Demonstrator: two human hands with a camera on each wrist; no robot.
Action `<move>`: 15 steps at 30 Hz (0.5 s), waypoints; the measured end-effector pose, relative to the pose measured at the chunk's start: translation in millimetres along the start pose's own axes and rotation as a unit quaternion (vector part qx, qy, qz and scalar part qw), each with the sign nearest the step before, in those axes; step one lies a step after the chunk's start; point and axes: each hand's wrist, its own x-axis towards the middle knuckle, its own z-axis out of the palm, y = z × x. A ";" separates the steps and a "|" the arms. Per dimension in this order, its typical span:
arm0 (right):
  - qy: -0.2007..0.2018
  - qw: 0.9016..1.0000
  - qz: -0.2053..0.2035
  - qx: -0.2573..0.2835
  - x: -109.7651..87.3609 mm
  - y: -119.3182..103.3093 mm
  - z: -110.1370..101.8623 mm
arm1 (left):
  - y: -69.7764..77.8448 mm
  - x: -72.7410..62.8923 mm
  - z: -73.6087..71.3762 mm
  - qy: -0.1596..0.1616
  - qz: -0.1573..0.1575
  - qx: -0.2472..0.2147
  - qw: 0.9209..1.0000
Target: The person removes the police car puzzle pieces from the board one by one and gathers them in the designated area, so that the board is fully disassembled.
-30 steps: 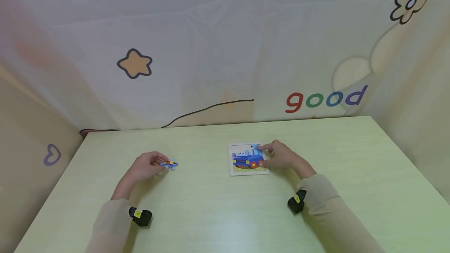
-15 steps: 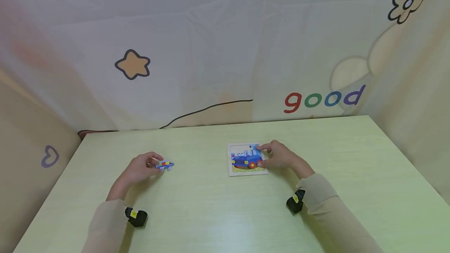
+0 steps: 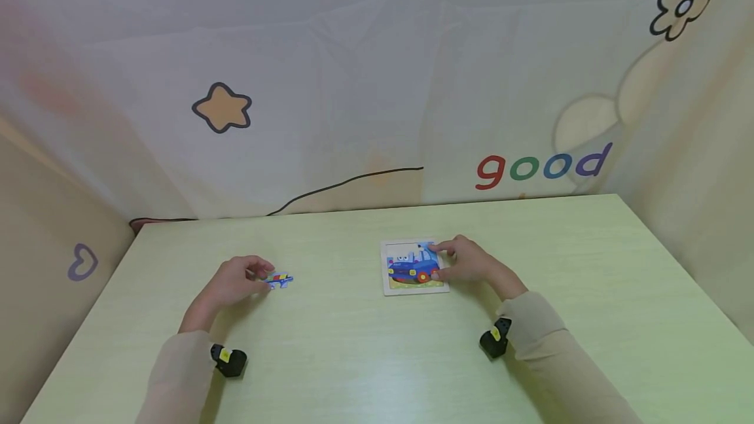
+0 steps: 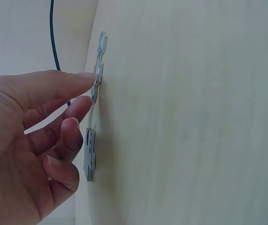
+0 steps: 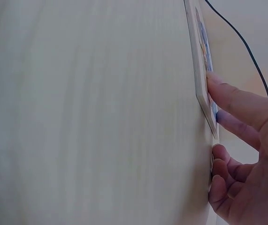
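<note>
A small puzzle piece [image 3: 281, 280], blue and white with red and yellow, lies low over the table at the left. My left hand [image 3: 240, 280] pinches its near end between thumb and index finger. In the left wrist view, a second flat piece [image 4: 89, 154] shows beside the curled lower fingers; the hand hides it in the head view. At the middle, a square jigsaw board [image 3: 412, 292] in a pale frame carries a blue car picture, with a bare pale patch at its upper left. My right hand [image 3: 468, 260] rests spread thumb and index finger on the picture's right side.
The pale table [image 3: 347, 345] ends at a printed curtain [image 3: 353, 84] behind. A black wrist camera [image 3: 230, 362] sits on the left sleeve, another black camera [image 3: 495, 339] on the right one.
My left hand has shifted slightly left with the puzzle piece, which now appears lower and flatter. The right hand stays in place on the jigsaw board.
</note>
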 end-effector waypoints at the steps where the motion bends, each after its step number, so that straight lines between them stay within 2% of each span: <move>1: 0.001 1.000 0.001 0.001 0.1 0.0 0.2 | 0.2 -0.2 -0.2 0.000 0.001 0.002 1.000; 8: 0.001 1.000 0.004 0.005 0.2 0.0 1.1 | 6.2 -2.8 1.7 0.022 0.007 -0.006 1.000; 11: 0.003 1.000 0.005 0.005 0.2 0.2 1.2 | 13.4 1.0 9.5 0.030 0.016 -0.023 0.999; 15: 0.005 1.000 0.000 0.003 0.0 1.0 1.3 | 30.2 10.6 27.0 0.032 0.037 -0.050 0.998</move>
